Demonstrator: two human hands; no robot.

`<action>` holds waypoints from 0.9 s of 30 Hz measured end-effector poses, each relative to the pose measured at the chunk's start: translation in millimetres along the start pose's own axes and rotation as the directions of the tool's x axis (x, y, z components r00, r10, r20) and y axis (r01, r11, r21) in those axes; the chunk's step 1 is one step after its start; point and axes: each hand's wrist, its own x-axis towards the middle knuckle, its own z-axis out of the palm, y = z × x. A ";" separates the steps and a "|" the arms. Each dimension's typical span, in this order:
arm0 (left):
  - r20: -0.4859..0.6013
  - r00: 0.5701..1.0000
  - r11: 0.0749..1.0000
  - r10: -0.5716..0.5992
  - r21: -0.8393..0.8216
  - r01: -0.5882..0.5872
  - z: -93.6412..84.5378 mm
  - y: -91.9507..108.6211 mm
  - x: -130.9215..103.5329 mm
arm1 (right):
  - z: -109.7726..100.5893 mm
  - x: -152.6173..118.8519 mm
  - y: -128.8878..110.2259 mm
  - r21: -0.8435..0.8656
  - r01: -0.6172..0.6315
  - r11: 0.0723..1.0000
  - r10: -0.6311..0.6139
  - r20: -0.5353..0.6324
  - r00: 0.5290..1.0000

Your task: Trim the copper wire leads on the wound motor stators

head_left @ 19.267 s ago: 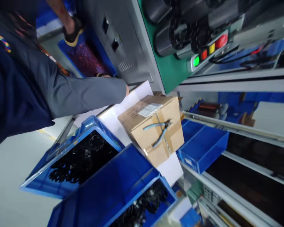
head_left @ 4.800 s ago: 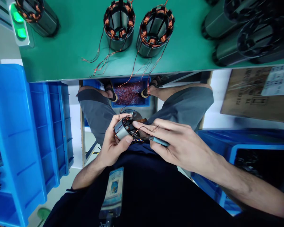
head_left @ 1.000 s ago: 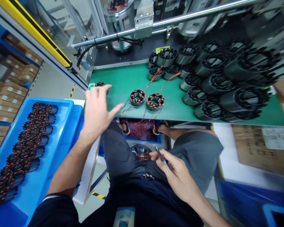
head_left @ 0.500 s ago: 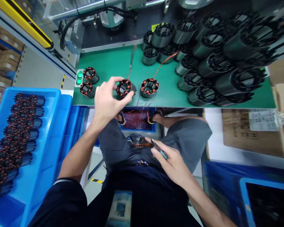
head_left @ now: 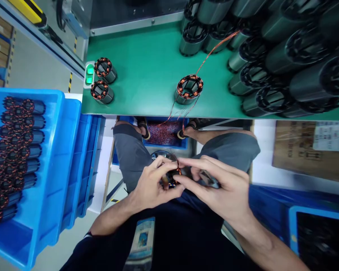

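Note:
Over my lap, my left hand (head_left: pixel 151 184) grips a small motor stator (head_left: pixel 173 180) wound with copper wire, mostly hidden by my fingers. My right hand (head_left: pixel 226 184) meets it from the other side, thumb and forefinger at the stator's wound rim. Tucked in the curled fingers of that hand is a pair of cutting pliers (head_left: pixel 209 179), partly hidden. On the green bench another copper-wound stator (head_left: pixel 188 98) stands upright, with one long twisted wire lead reaching up right and thin wire ends hanging over the front edge.
Two wound stators, one (head_left: pixel 109 73) behind the other, stand at the bench's (head_left: pixel 141 75) left end. Several bare stators (head_left: pixel 247 81) are piled on the right. A blue tray (head_left: pixel 49 158) of wound stators lies left. Below, a blue bin (head_left: pixel 173 145) holds reddish scraps.
My left hand has brought the stator from the bench down to my lap. My right hand has come up to it, keeping the pliers. The view has shifted.

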 end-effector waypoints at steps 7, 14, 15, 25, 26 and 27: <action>-0.047 0.992 0.962 0.117 0.254 -0.101 -5.6 8.0 -4.4 | 9.9 0.2 7.0 0.130 -0.056 0.990 0.052 0.031 0.998; -0.190 0.976 0.959 0.110 -0.237 -0.155 20.6 -10.6 -9.6 | 7.4 -10.0 17.5 0.428 -0.229 0.874 0.277 -0.053 0.959; -0.204 0.975 0.934 0.093 -0.323 -0.156 23.2 -10.8 -9.2 | 9.4 -11.1 17.7 0.443 -0.234 0.865 0.293 -0.071 0.953; -0.111 0.939 0.634 -0.327 -0.762 0.131 18.0 5.0 -2.6 | 24.4 0.7 11.4 0.416 -0.331 0.847 0.357 0.017 0.934; -0.100 0.932 0.625 -0.350 -0.766 0.152 16.9 5.1 -2.8 | 23.1 3.1 9.9 0.391 -0.327 0.861 0.344 0.028 0.939; -0.096 0.926 0.625 -0.365 -0.763 0.167 16.3 4.6 -3.0 | 21.5 5.3 8.3 0.365 -0.319 0.875 0.330 0.034 0.943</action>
